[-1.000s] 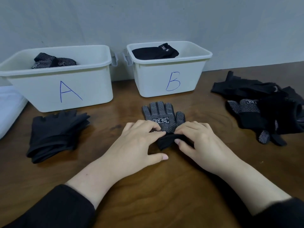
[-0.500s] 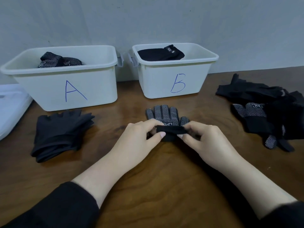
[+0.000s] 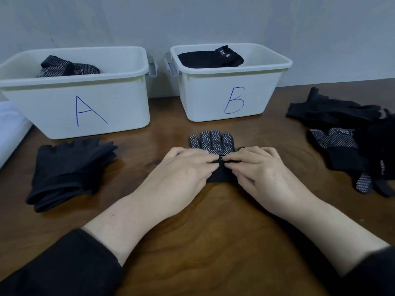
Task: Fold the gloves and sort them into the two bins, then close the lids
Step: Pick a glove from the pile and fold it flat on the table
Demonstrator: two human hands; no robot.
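A black glove with white grip dots (image 3: 211, 139) lies palm up on the wooden table in front of bin B, fingers pointing away from me. Its cuff end is folded forward over the palm. My left hand (image 3: 183, 169) and my right hand (image 3: 263, 171) meet over the fold and pinch the cuff edge, fingertips nearly touching. White bin A (image 3: 64, 107) holds folded dotted gloves (image 3: 68, 67). In white bin B (image 3: 213, 99) lies a folded plain black glove (image 3: 209, 59). Both bins are open.
A stack of plain black gloves (image 3: 68, 169) lies left of my hands, in front of bin A. A loose pile of plain and dotted gloves (image 3: 342, 144) covers the table's right side. Something flat and white (image 3: 10, 129) lies at the left edge. A wall stands behind the bins.
Both hands lifted the glove's cuff off the table and carried it forward over the palm. The cuff now lies folded onto the glove.
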